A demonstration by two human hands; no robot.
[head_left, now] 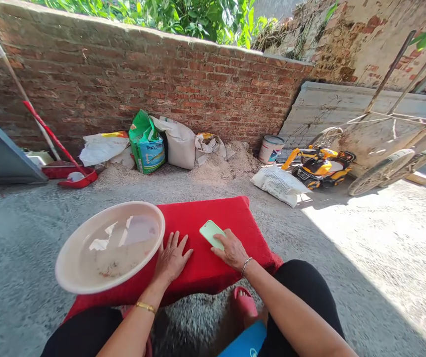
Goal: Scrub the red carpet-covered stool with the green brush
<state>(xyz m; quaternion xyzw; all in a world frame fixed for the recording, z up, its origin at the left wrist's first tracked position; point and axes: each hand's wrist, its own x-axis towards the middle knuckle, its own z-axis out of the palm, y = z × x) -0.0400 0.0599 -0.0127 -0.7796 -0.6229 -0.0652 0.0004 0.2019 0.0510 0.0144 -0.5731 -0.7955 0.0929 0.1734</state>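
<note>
A pale green smartphone (210, 230) lies tilted across the red cloth (205, 267) near the centre of the frame, its far end toward the upper left. The right hand (231, 248) has its grip clamped on the lower right part of the smartphone, the thumb along the near edge and the other fingers curled over it. A silver-coloured bracelet (246, 266) circles that wrist.

The left hand (172, 260), at the centre of the frame, lies palm down on the cloth with its fingers spread apart, its grip holding nothing. It sits just beside the rim of a wide, pale plastic basin (72, 260) at the centre left; whether the two touch is unclear. Water (124, 250) in the basin shows bright reflections and some reddish bits near the bottom. A gold-coloured bracelet (146, 307) is on the left wrist.

The cloth covers a low bench, its edges draping down. A red slipper (245, 303) shows at the bottom centre. Across the upper frame runs a brick wall (205, 82), with a green bag (146, 144) at its foot. A yellow-and-black toy excavator (323, 166) stands at the upper right, near a white bucket (271, 149).
</note>
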